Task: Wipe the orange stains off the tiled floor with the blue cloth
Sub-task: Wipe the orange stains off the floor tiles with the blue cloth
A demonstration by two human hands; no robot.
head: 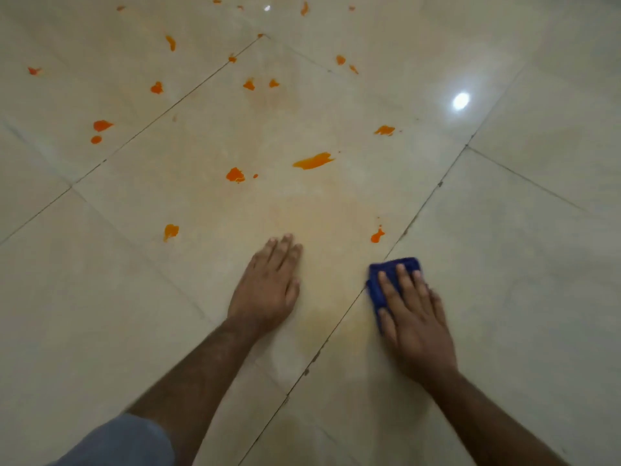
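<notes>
My right hand point(411, 314) lies flat on a folded blue cloth point(378, 287), pressing it to the cream tiled floor point(504, 280) beside a grout line. My left hand point(268, 284) rests palm down on the tile, fingers together, holding nothing. Several orange stains dot the floor ahead: a small one point(377, 235) just beyond the cloth, a long smear point(312, 161), a blob point(235, 174), another point(170, 231) to the left. A faint orange haze point(319, 223) covers the tile between my hands.
More orange spots point(100, 126) spread toward the far left and top of the view. A bright lamp reflection point(460, 100) shines on the glossy tiles at the right. A grey sleeve point(127, 442) shows at the bottom left.
</notes>
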